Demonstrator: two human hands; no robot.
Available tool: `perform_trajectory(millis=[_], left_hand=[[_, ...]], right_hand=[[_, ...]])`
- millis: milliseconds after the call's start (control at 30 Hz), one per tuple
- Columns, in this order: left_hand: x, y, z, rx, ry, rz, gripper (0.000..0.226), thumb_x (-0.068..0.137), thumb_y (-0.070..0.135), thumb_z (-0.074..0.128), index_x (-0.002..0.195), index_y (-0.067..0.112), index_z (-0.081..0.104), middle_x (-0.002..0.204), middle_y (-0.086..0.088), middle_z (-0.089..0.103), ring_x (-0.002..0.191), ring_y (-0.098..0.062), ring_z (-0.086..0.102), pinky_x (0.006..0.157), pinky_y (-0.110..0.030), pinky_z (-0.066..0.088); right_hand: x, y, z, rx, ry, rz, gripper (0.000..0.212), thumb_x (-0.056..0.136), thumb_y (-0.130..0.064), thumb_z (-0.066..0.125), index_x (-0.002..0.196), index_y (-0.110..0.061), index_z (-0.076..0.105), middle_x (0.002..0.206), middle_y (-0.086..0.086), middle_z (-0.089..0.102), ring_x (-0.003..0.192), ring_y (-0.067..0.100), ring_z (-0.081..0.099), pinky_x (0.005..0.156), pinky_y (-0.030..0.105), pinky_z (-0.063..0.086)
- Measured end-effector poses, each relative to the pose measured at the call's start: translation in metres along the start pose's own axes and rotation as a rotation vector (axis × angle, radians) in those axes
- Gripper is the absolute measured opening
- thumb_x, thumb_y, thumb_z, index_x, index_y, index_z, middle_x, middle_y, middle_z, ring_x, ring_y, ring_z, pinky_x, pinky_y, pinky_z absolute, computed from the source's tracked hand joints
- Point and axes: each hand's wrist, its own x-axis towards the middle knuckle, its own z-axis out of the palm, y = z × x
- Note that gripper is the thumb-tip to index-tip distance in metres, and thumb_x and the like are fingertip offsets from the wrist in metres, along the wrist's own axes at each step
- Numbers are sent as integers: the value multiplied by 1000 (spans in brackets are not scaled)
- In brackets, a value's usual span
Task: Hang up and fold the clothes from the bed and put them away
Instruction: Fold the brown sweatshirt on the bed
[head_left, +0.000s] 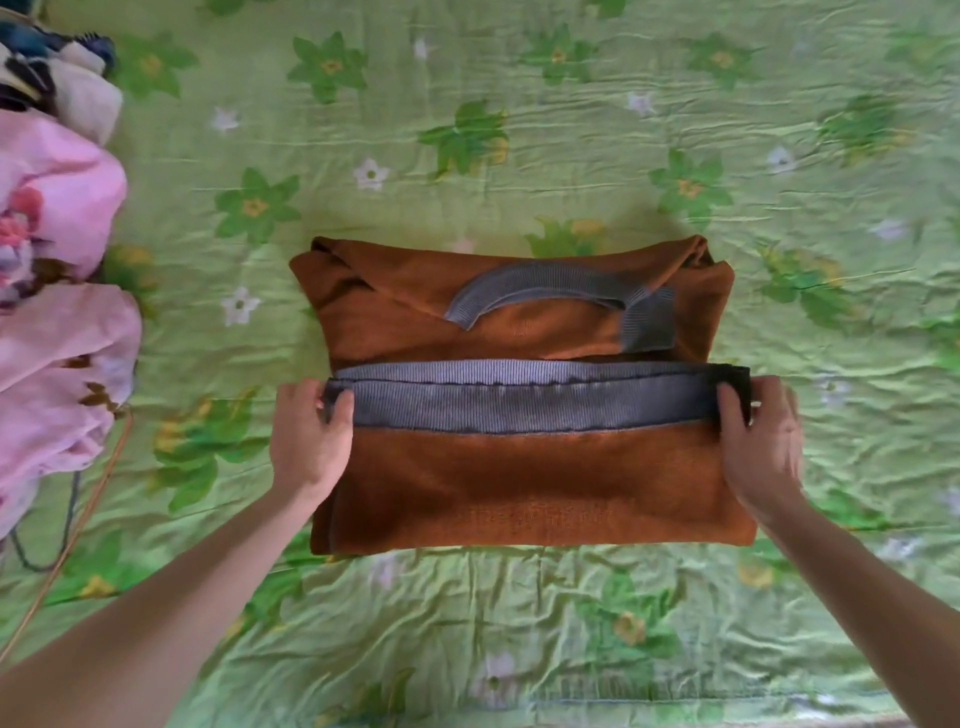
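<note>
A brown sweater with grey ribbed trim lies folded in the middle of the bed. Its grey hem band is turned up across the middle, below the grey collar. My left hand pinches the left end of the hem band, thumb on top. At the band's right end my right hand grips it the same way. Both sleeves are folded in over the body.
The bed has a green sheet with flower print. Pink floral clothes are piled at the left edge, with a dark and white garment behind them. A thin cord hangs near the left edge.
</note>
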Motion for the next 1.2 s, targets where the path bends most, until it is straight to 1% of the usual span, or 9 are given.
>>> perform_trajectory(millis=[167,300,433,533,600,700,800,1033,1200], left_hand=[[-7,-9,3,4,81,63,28,108,31,54,110,4,48,89,-21,65,85,-48,66,69,-47,45],[-14,-8,8,14,151,-84,46,103,28,65,133,-1,47,121,-26,59,117,-48,56,97,-54,43],[-52,0,14,193,200,337,38,102,27,58,133,6,54,127,-21,54,118,-41,49,100,-55,38],[-87,-3,22,205,-100,687,38,105,40,47,133,17,58,132,-8,54,121,-32,54,103,-45,38],[-107,-13,31,249,-308,831,51,106,52,45,145,21,54,149,-2,49,139,-28,48,116,-42,34],[-112,-34,41,453,-443,939,80,102,66,46,167,24,27,174,-1,22,161,-24,21,130,-52,19],[-97,-49,38,615,-486,1009,83,103,67,43,170,27,14,178,-3,8,164,-25,12,129,-57,19],[-85,-46,25,603,-515,1081,79,101,46,48,170,27,14,178,-2,6,164,-22,11,129,-50,18],[-75,-46,1,665,-528,1033,113,55,11,92,158,9,45,172,-12,29,157,-29,32,125,-46,22]], right_hand=[[10,5,3,61,-26,6,22,107,-41,53,107,-19,52,94,4,64,84,32,61,71,38,39],[7,5,5,-40,0,23,39,104,-43,57,130,-14,49,119,13,59,110,34,54,88,40,37],[-17,8,-5,-181,75,-549,32,107,-30,48,127,-6,58,117,18,59,104,35,53,90,44,37],[-41,14,-8,-220,-170,-916,43,110,-35,42,117,-8,74,104,7,68,89,31,62,81,37,39],[-55,23,-2,-320,-290,-1053,47,107,-46,47,128,-13,73,119,5,70,104,28,64,89,39,46],[-65,45,9,-528,-492,-965,78,100,-72,43,162,-26,37,165,1,40,151,24,39,120,49,32],[-62,62,17,-647,-592,-880,99,92,-87,37,168,-31,9,176,-6,6,162,19,9,127,52,12],[-58,66,13,-586,-565,-941,85,99,-68,45,168,-28,14,176,-2,10,162,21,10,126,51,18],[-55,62,-3,-544,-566,-961,108,71,-26,88,162,-12,33,173,7,23,157,26,27,123,47,26]])
